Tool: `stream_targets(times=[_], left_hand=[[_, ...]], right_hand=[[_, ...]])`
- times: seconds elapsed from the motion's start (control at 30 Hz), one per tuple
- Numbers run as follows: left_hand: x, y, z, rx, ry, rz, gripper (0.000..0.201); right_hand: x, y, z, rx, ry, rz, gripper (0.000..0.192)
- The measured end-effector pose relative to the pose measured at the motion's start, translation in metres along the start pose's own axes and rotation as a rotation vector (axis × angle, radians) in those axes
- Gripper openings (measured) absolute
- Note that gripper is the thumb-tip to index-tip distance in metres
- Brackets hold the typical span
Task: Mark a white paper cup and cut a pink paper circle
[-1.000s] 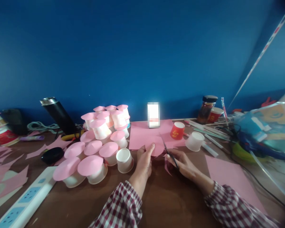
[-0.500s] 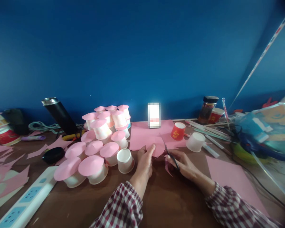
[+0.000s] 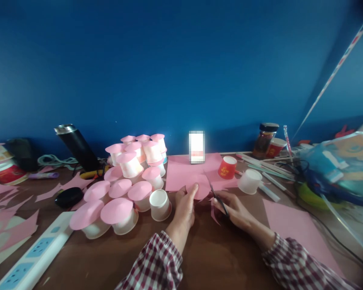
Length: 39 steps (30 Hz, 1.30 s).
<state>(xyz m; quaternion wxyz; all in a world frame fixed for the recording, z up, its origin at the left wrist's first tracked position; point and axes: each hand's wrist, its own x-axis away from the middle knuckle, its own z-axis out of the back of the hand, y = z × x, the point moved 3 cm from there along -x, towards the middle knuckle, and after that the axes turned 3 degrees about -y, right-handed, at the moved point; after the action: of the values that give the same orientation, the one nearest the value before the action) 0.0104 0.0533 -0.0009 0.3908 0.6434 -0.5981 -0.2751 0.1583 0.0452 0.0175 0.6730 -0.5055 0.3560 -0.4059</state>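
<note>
My left hand (image 3: 184,205) pinches a rounded piece of pink paper (image 3: 201,188) by its left edge, just above the brown table. My right hand (image 3: 232,209) grips dark scissors (image 3: 217,196) whose blades point up into the right side of that paper. A thin pink offcut (image 3: 213,213) hangs below the cut. An open white paper cup (image 3: 160,204) stands just left of my left hand. Both wrists wear red-and-white checked sleeves.
Several white cups capped with pink paper discs (image 3: 117,210) crowd the left-centre. A pink sheet (image 3: 184,169), a red cup (image 3: 227,167) and a white cup (image 3: 249,181) lie behind the hands. A power strip (image 3: 33,253), black flask (image 3: 77,147), jar (image 3: 264,141), pens (image 3: 269,169) and another pink sheet (image 3: 293,229) surround them.
Both hands stay in place with the paper and scissors; the view has shifted very slightly.
</note>
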Motion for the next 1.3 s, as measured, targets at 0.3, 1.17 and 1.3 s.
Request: stream_targets(times=[0.3, 1.17, 1.3], left_hand=[[-0.002, -0.003, 0.002, 0.004, 0.005, -0.01, 0.035], [-0.001, 0.001, -0.001, 0.017, -0.015, -0.01, 0.035], [-0.003, -0.003, 0.001, -0.024, 0.014, -0.006, 0.037]], right_hand=[[0.0, -0.002, -0.001, -0.008, -0.011, 0.004, 0.043], [-0.001, 0.01, 0.001, -0.011, -0.02, 0.013, 0.041], [-0.001, 0.008, 0.001, 0.009, -0.016, 0.019, 0.039]])
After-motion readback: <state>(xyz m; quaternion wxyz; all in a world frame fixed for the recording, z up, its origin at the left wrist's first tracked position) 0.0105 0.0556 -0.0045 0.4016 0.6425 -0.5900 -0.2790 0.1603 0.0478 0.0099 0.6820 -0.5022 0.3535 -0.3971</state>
